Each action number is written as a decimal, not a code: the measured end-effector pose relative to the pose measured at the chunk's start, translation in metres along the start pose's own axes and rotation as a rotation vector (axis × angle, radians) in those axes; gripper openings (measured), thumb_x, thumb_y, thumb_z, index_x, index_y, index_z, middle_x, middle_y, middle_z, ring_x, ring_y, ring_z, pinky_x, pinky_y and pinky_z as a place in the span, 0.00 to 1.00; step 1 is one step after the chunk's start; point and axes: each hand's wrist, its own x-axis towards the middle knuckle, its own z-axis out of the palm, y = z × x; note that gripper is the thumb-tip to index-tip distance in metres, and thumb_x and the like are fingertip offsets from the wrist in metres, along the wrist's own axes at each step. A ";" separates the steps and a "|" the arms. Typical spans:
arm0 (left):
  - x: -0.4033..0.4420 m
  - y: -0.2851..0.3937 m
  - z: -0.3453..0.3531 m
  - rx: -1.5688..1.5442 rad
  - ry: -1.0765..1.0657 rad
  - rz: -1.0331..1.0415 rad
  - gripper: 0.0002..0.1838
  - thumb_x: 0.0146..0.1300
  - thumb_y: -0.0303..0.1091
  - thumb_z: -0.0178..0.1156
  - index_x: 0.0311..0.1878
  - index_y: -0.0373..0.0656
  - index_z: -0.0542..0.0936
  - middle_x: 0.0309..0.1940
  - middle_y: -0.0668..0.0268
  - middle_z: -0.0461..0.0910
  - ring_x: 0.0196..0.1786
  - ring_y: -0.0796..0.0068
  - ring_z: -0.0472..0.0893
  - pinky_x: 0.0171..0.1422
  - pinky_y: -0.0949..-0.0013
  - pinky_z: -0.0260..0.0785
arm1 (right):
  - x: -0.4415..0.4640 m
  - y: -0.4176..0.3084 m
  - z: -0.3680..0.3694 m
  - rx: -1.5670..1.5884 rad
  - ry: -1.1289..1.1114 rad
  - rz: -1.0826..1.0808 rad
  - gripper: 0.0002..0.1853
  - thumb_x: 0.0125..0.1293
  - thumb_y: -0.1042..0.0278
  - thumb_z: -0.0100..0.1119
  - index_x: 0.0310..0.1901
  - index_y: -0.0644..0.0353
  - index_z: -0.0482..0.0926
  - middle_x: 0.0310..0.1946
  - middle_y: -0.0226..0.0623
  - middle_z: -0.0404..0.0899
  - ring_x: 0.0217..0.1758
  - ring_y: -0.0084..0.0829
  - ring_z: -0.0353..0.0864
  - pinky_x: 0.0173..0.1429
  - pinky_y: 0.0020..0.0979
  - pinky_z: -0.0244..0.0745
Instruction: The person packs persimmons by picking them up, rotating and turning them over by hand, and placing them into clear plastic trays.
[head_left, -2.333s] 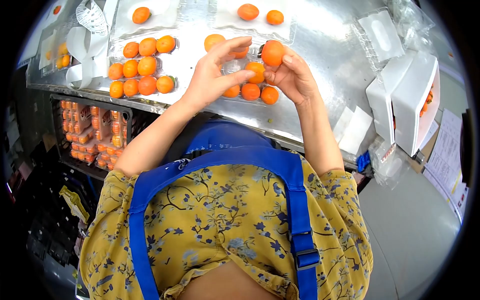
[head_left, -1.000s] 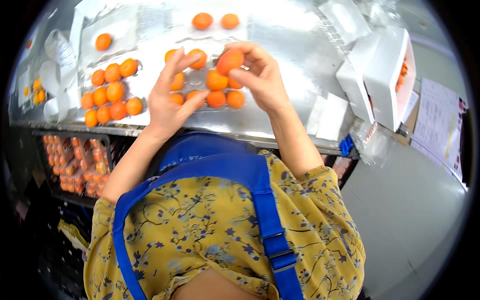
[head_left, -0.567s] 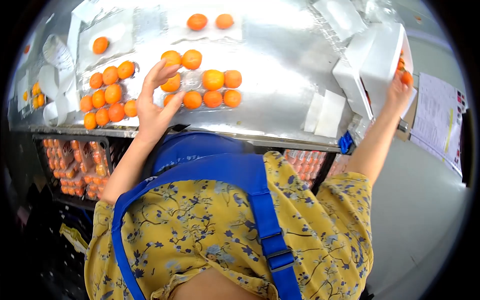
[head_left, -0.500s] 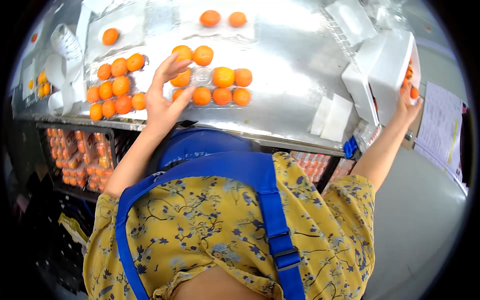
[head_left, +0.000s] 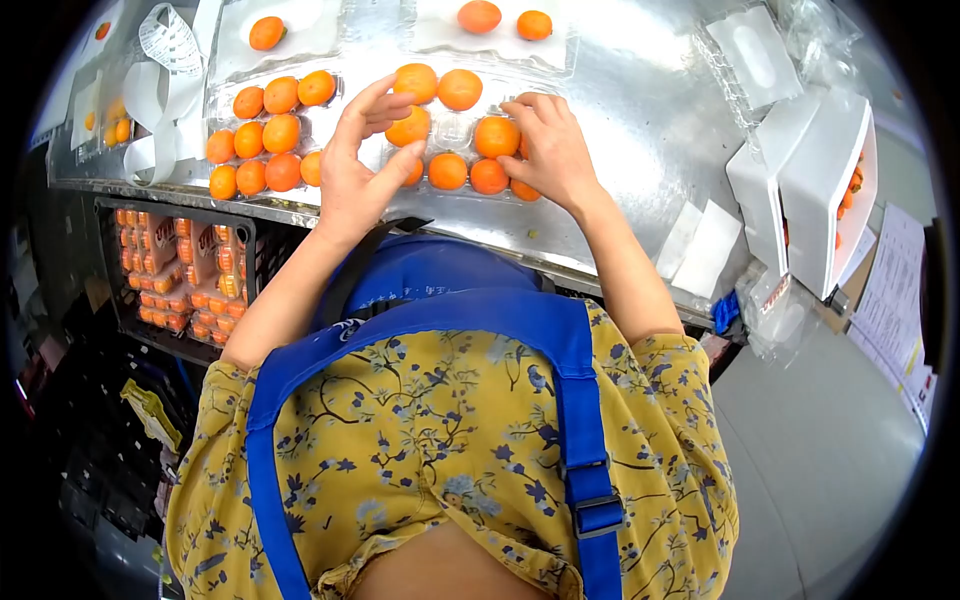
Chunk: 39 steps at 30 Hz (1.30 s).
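Note:
My left hand (head_left: 358, 185) is open, thumb and fingers spread beside the left end of a clear plastic tray (head_left: 453, 128) of orange fruit. No fruit is between its fingers. At the tray's right side, my right hand (head_left: 550, 150) arches over the fruit with thumb and fingers apart; its palm is hidden. One orange fruit (head_left: 497, 136) lies just left of its fingertips, and another shows partly under the hand. Two fruits, including this upper one (head_left: 460, 89), sit in the tray's back row. Bare plastic shows in the middle.
Another filled tray (head_left: 281, 134) stands left. Padded trays with fruit (head_left: 267, 33) lie at the back. White foam boxes (head_left: 822, 190), one holding fruit, are at the right, near white pads (head_left: 706, 248). A crate (head_left: 180, 270) of packed fruit is below left.
My right hand has come back from the foam box at the right to the middle tray. My left hand stays at the tray's left end. The view has shifted.

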 end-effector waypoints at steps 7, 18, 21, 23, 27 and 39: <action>-0.006 -0.003 -0.005 -0.053 -0.060 -0.079 0.34 0.59 0.25 0.64 0.68 0.39 0.63 0.55 0.55 0.75 0.57 0.67 0.77 0.65 0.63 0.67 | 0.014 0.000 0.008 -0.069 -0.176 0.014 0.26 0.42 0.71 0.67 0.48 0.59 0.76 0.47 0.40 0.73 0.54 0.42 0.69 0.60 0.39 0.68; -0.004 0.001 -0.002 -0.101 -0.114 -0.102 0.33 0.58 0.26 0.65 0.67 0.38 0.65 0.57 0.56 0.75 0.57 0.68 0.76 0.65 0.63 0.67 | 0.010 -0.005 -0.027 1.115 -0.106 0.319 0.29 0.52 0.67 0.68 0.57 0.64 0.72 0.54 0.38 0.76 0.57 0.33 0.76 0.63 0.35 0.70; 0.002 0.008 0.003 -0.148 -0.185 -0.074 0.33 0.57 0.28 0.66 0.67 0.39 0.66 0.58 0.58 0.74 0.58 0.69 0.76 0.65 0.63 0.67 | 0.006 -0.018 -0.029 1.556 -0.146 0.373 0.32 0.58 0.64 0.65 0.63 0.67 0.68 0.56 0.43 0.74 0.59 0.34 0.75 0.64 0.39 0.70; 0.006 0.015 0.005 -0.170 -0.219 -0.059 0.34 0.57 0.30 0.67 0.67 0.40 0.67 0.59 0.60 0.73 0.59 0.69 0.75 0.65 0.63 0.67 | 0.008 -0.028 -0.028 1.704 -0.176 0.314 0.29 0.62 0.64 0.62 0.63 0.67 0.68 0.57 0.44 0.74 0.60 0.34 0.75 0.65 0.39 0.71; 0.009 0.023 0.007 -0.142 -0.228 -0.038 0.35 0.54 0.34 0.69 0.66 0.44 0.69 0.61 0.62 0.72 0.60 0.67 0.74 0.64 0.63 0.67 | 0.012 -0.043 -0.025 1.813 -0.227 0.308 0.30 0.65 0.59 0.57 0.64 0.70 0.65 0.58 0.46 0.73 0.60 0.37 0.75 0.66 0.42 0.71; 0.011 0.028 0.014 -0.117 -0.114 -0.032 0.35 0.49 0.33 0.71 0.63 0.47 0.73 0.56 0.61 0.77 0.55 0.67 0.78 0.60 0.65 0.70 | 0.018 -0.055 -0.031 1.796 -0.275 0.489 0.24 0.73 0.57 0.48 0.61 0.68 0.67 0.52 0.48 0.77 0.46 0.37 0.84 0.46 0.34 0.82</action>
